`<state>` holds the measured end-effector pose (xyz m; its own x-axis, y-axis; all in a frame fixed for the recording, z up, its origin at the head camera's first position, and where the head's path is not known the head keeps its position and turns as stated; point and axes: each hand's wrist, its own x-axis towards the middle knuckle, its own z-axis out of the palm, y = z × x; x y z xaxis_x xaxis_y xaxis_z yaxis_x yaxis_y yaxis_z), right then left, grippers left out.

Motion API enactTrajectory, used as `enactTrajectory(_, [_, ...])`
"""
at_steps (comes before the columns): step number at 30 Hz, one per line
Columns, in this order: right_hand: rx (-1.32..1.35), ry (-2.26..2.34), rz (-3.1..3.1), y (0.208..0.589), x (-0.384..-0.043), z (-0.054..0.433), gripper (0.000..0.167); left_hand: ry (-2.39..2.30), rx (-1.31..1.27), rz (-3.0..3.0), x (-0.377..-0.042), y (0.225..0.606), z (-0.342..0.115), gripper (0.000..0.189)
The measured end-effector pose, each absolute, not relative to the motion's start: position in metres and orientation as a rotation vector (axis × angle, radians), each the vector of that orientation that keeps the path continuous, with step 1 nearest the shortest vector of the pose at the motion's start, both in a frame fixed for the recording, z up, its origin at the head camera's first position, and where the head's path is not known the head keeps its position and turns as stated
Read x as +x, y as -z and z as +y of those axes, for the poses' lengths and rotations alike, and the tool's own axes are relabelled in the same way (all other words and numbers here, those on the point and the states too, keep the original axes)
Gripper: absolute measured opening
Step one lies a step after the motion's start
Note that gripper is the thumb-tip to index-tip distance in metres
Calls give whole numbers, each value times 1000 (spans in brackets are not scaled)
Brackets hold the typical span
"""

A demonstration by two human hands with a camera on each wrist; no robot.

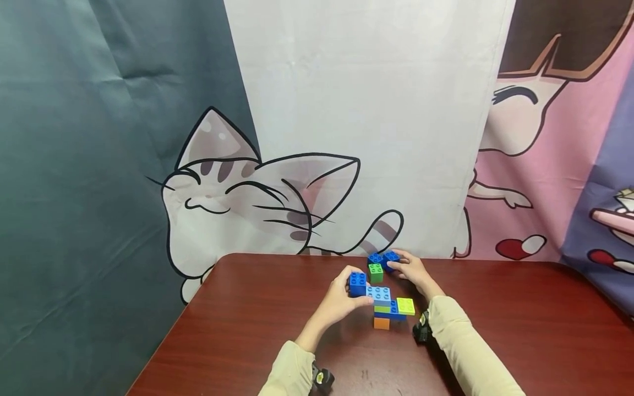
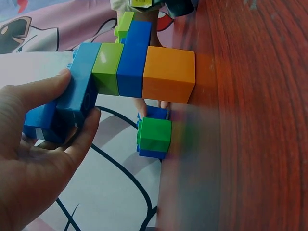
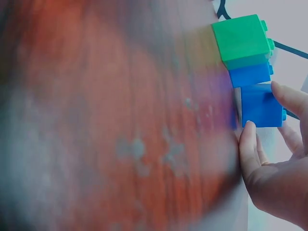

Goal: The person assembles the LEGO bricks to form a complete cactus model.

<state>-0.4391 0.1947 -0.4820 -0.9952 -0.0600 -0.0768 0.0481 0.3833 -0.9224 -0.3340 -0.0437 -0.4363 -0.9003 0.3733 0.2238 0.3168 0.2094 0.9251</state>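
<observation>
My left hand (image 1: 334, 301) grips a built-up toy brick assembly by its upper end, thumb on the light blue brick (image 1: 379, 295). A dark blue brick (image 1: 357, 282) sits at its left end. Below are a lime brick (image 2: 107, 69), a long blue brick (image 2: 134, 60) and an orange brick (image 2: 169, 73) at the bottom. A yellow-green brick (image 1: 405, 306) juts out to the right. At the table's far edge my right hand (image 1: 413, 271) pinches a loose blue brick (image 3: 261, 106) between thumb and fingers. Close beside it stand another blue brick (image 3: 250, 74) and a green brick (image 3: 240, 41).
The reddish-brown wooden table (image 1: 238, 330) ends at a hanging printed cloth (image 1: 396, 110) with a cartoon cat just behind the loose bricks. Dark wrist cameras sit on both wrists, close over the table.
</observation>
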Motion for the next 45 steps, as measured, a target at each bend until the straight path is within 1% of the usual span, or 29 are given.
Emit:
enactTrajectory(10, [7,1732,2497,479,-432,200,64,-1784,685,2437,-332,432,-44,48])
enactTrajectory(16, [23,1745,2492,477,-423,206,67,-1731,702,2479,-334,432,-43,47])
enactTrajectory(20, [38,1742,2486,474,-418,210,66,-1698,718,2492,-337,431,-42,48])
enactTrajectory(34, [-51,1806,2437,460,-404,206,70,-1706,739,2501,-338,430,-44,47])
enactTrajectory(45, [-93,1808,2431,452,-393,199,67,-1729,745,2483,-338,433,-44,48])
